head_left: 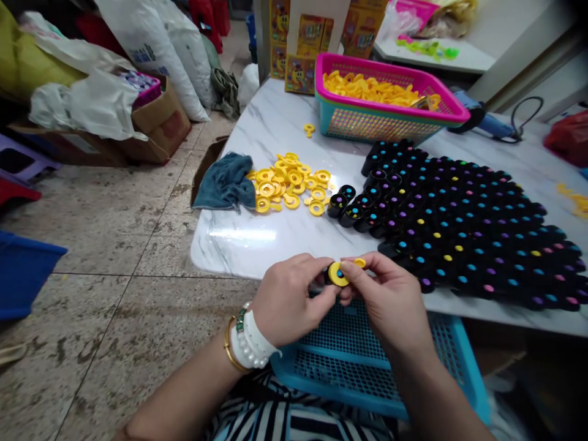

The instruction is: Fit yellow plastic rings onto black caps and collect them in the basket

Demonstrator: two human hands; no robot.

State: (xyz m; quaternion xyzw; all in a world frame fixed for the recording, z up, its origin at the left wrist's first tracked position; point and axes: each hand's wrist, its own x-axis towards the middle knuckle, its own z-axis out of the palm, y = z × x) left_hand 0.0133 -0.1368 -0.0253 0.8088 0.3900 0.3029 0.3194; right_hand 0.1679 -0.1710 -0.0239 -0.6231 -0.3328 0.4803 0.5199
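Beyond the hands [291, 297], a pink basket [454, 111] holds yellow pieces [370, 89].

Surface [285, 239]: smooth, glossy, marble-patterned (a streak of glare lies near its front left corner). Yellow rings [288, 177]: shiny plastic. Black cylinders [436, 226]: dark, apparently smooth plastic. Cloth [225, 184] at the left edge: matt, rumpled. Basket [337, 66] towards the far edge: perforated plastic. Floor [105, 245]: speckled, stone-like.
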